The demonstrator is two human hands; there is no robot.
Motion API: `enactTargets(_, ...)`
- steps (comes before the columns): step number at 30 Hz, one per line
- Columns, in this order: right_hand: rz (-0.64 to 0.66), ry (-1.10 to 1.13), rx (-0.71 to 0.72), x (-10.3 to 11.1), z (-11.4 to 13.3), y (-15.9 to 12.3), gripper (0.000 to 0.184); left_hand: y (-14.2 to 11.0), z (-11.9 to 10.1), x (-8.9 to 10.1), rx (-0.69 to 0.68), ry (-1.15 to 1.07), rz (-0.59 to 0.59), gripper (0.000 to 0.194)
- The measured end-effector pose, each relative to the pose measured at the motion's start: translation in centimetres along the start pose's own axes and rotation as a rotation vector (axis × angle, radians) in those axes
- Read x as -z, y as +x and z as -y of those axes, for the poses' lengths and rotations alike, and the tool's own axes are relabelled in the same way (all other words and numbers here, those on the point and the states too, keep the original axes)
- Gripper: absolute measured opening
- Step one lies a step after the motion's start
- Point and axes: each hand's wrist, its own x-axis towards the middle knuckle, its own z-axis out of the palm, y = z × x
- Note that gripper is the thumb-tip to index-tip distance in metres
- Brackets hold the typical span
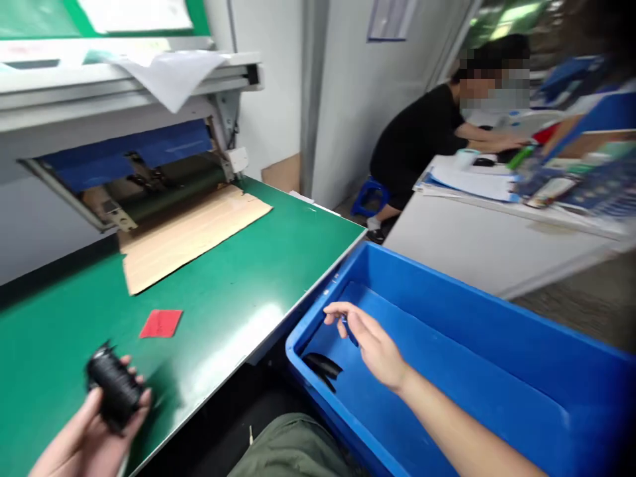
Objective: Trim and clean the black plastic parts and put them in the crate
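Note:
My left hand [106,414] is at the lower left, above the green table, with its fingers wrapped round a bundle of shiny black pieces [114,384]. Their exact kind is not clear. Over the near left end of a blue plastic bin [477,291] is my right hand [375,348], its fingers curled. A small dark blue object [350,331] shows between thumb and fingers, mostly hidden by the hand. Below that hand, several black curved pieces [322,366] lie in the bin's corner. A red square [161,323] lies flat on the table, just beyond my left hand.
A machine [124,93] spans the back of the green table [293,245], and a sheet of brown cardboard [193,238] lies under its opening. To the right, a person in black [417,136] sits bent over a white desk [477,232] with papers. My knee [298,444] is below.

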Motion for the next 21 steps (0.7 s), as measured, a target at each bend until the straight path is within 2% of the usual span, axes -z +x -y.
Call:
enactTargets(3, 0.105, 0.202, 0.075, -3.5, 4.3, 1.4, 0.043, -1.1, 0.8, 1.0, 0.039, -0.104, 0.018, 0.029)
enactTargets(4, 0.175, 0.175, 0.098, -5.0, 5.6, 1.7, 0.045, -1.5, 1.0, 1.1, 0.034, -0.137, 0.027, 0.032)
enactTargets(8, 0.443, -0.258, 0.271, -12.2, 9.6, 1.4, 0.053, -3.3, 1.4, 0.8, 0.007, -0.192, 0.027, 0.031)
enactTargets(10, 0.488, -0.291, 0.321, -15.5, 10.8, 0.7, 0.052, -4.2, 1.3, 0.9, 0.02, -0.195, 0.049, 0.033)
enactTargets(12, 0.476, -0.257, 0.331, -18.0, 11.6, -0.1, 0.057, -5.1, 1.1, 1.1, 0.022, -0.192, 0.081, 0.041)
enactTargets(14, 0.438, -0.234, 0.334, -19.6, 12.1, -0.6, 0.062, -5.7, 0.9, 1.4, 0.02, -0.18, 0.107, 0.051)
enactTargets(17, 0.417, -0.211, 0.321, -20.6, 12.6, -0.8, 0.061, -6.1, 0.8, 1.9, 0.014, -0.156, 0.128, 0.06)
enactTargets(21, 0.415, -0.25, 0.342, -21.0, 12.7, -0.7, 0.06, -5.8, 0.8, 2.1, -0.019, -0.147, 0.121, 0.057)
